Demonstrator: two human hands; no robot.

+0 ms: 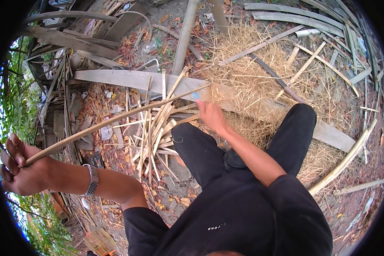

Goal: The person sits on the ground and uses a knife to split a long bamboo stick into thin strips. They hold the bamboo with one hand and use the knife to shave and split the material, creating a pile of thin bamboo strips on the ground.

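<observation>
A long thin bamboo strip (pixel 115 118) slants across the left half, rising from my left hand (pixel 23 166) to a plank near the middle. My left hand grips the strip's lower end, with its fingers curled round it. Beside the strip's far end, my right hand (pixel 212 116) is closed around a small object with a light-blue end (pixel 195 95); the rest of it is hidden in the fist, so its kind does not show. Under both runs a long wooden plank (pixel 128 80), which passes beneath my right hand and on below my knee.
Split bamboo strips (pixel 155 134) lie heaped left of my knee. Pale shavings (pixel 251 51) cover the ground beyond and between my legs. Weathered boards (pixel 68 38) stack at far left, with an upright post (pixel 185 38) behind the plank. A curved bamboo length (pixel 347 158) lies at right.
</observation>
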